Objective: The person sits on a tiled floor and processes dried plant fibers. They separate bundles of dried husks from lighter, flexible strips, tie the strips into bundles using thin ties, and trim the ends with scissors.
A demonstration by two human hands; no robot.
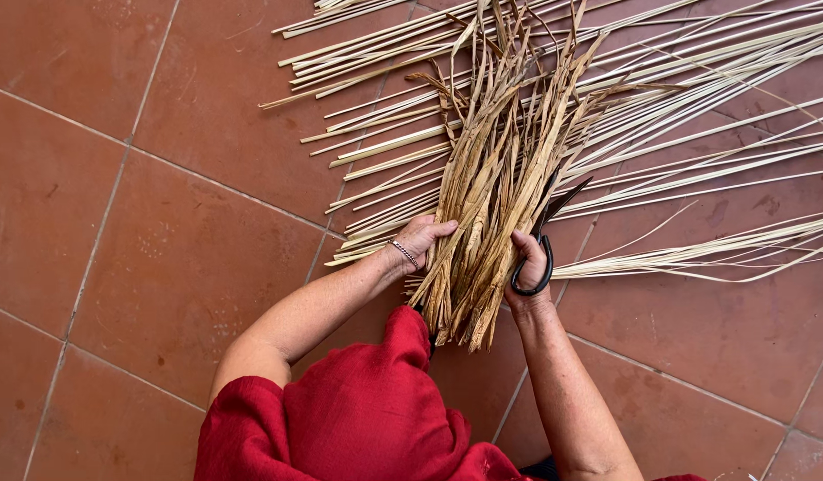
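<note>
Your left hand (422,237): closed on left edge of dried leaf bundle (496,187), bracelet (402,253) at wrist. Your right hand (529,258): gripping black scissors (543,240), blades pointing toward 1 o'clock, touching bundle's right side. Bundle: frame centre, fanning toward 12 o'clock. Pale split strips (696,116): spread on terracotta tile floor (162,223), 12 to 3 o'clock. Red garment (358,419): 6 o'clock.

Terracotta floor tiles (162,267) with pale grout lines; long pale split strips (696,151) fanned across them — some loose strands (696,254) apart.
</note>
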